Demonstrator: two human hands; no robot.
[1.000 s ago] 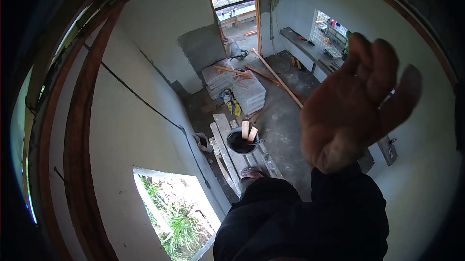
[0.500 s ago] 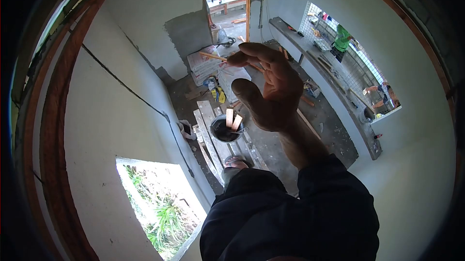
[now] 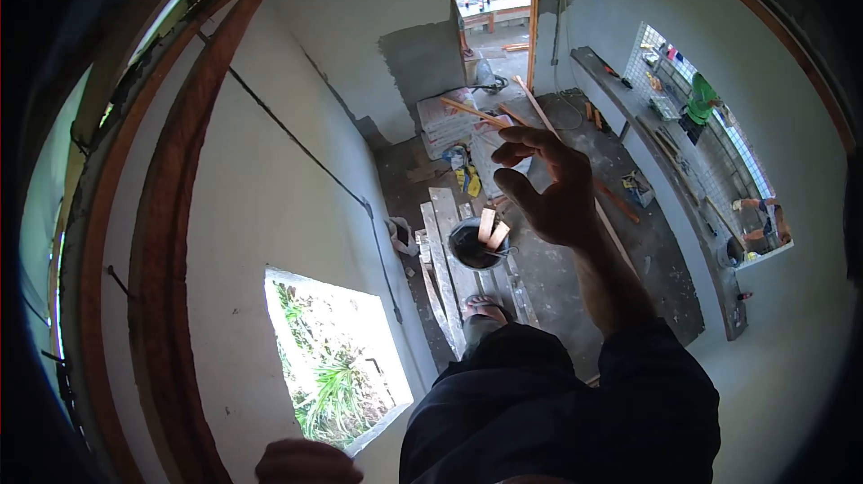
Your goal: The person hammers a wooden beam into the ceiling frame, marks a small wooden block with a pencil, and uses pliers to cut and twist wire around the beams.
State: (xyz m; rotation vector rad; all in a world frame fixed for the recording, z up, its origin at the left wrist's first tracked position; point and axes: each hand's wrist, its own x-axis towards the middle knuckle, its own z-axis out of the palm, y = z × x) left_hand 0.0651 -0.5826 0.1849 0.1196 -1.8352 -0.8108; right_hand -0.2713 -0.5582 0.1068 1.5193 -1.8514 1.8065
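Observation:
My right hand (image 3: 556,186) is raised in front of me, its fingers curved and its thumb apart, with nothing between them. Low at the frame's bottom, my left hand (image 3: 307,463) shows only as a dark rounded shape near the window opening; its fingers cannot be made out. Below the right hand, a black bucket (image 3: 460,255) holds dark contents, and two light wooden pieces (image 3: 487,223) stick up from it. That bucket sits on a platform of planks (image 3: 444,214), close to my sandalled foot (image 3: 485,307).
A bare window opening (image 3: 337,358) cuts the left wall. Reddish timber (image 3: 166,241) runs along the upper left. Stacked sacks (image 3: 445,120) and loose lumber lie on the floor. A long ledge (image 3: 665,169) with tools lines the right wall; a person in green (image 3: 699,106) is beyond its opening.
The room has shifted right and slightly down in view. My right hand appears smaller and farther away, still curved open. My left hand has come into view at the bottom.

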